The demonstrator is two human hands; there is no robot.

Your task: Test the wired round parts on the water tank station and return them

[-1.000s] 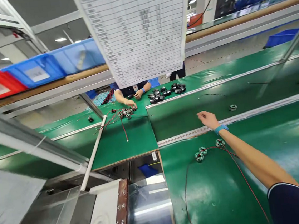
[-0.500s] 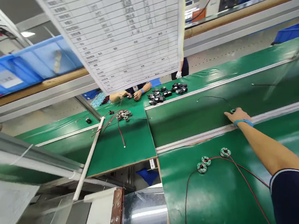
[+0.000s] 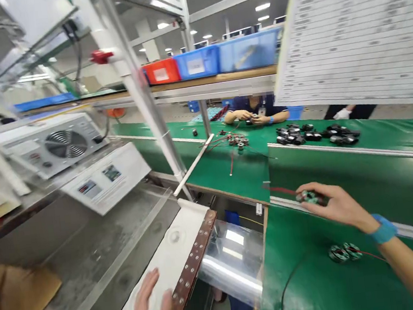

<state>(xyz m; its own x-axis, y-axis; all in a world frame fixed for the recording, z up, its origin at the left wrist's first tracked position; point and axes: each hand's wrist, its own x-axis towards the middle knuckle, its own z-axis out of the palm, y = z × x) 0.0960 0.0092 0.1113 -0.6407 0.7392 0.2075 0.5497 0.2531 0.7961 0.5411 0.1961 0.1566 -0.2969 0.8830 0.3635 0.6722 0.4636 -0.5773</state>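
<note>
My right hand (image 3: 337, 207) is over the edge of the belt, its thumb and fingers closed on a round green circuit board (image 3: 310, 197). A red wire with a pale end trails left from this board, blurred. Below that hand, two more round circuit boards (image 3: 345, 252) lie side by side on the green bench, with a red wire and a dark wire nearby. My left hand (image 3: 149, 306) is low in the view, fingers apart and holding nothing, above a white strip (image 3: 171, 236) beside a brown riveted edge (image 3: 193, 266).
Across the belt (image 3: 342, 169), a co-worker's hands (image 3: 252, 117) handle a small part. Black parts (image 3: 297, 134) are piled at the far side. Several wired round boards (image 3: 238, 141) lie on the green panel. A metal post (image 3: 144, 97) and hanging sheet (image 3: 357, 33) stand in front.
The view has swung left. My right hand has come back from the belt, now holding a round circuit board. My left hand has come into view. Two boards instead of three show on the near bench.
</note>
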